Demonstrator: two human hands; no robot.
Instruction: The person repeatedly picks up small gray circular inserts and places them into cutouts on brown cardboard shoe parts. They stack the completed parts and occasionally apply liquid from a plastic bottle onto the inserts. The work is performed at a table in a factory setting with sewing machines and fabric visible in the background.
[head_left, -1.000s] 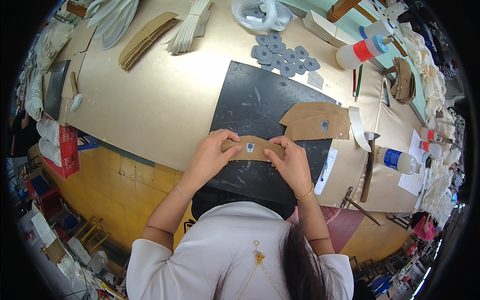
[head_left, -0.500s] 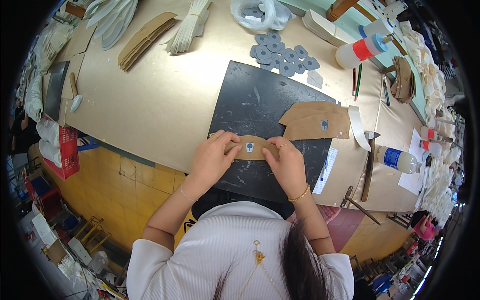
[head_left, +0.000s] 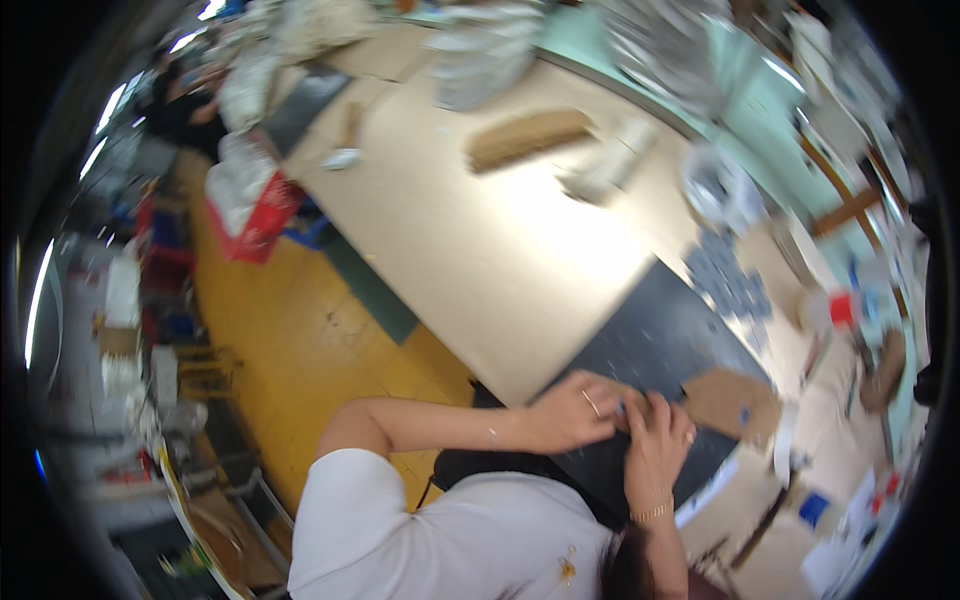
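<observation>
My left hand (head_left: 575, 412) and my right hand (head_left: 658, 450) meet over the near part of a black mat (head_left: 640, 325). Their closed fingers grip a small brown leather-like piece (head_left: 622, 410) from both sides. Most of that piece is covered by the fingers, and motion blur smears it; a spot of its grey patch shows between them. Just right of my right hand lie several flat brown pieces (head_left: 735, 402), overlapping on the mat, the top one with a small dark mark.
Loose grey patches (head_left: 725, 275) lie beyond the mat, beside a clear plastic bag (head_left: 715, 185). A brown bundle (head_left: 530, 138) and a white bundle (head_left: 610, 160) sit farther back. At right are a red-banded bottle (head_left: 840, 310) and a hammer (head_left: 760, 530). Left stands a red crate (head_left: 260, 215).
The view has swung left, so the table appears turned and shifted rightward. My hands have come closer together, now covering most of the brown piece, whose patch was plainly visible before.
</observation>
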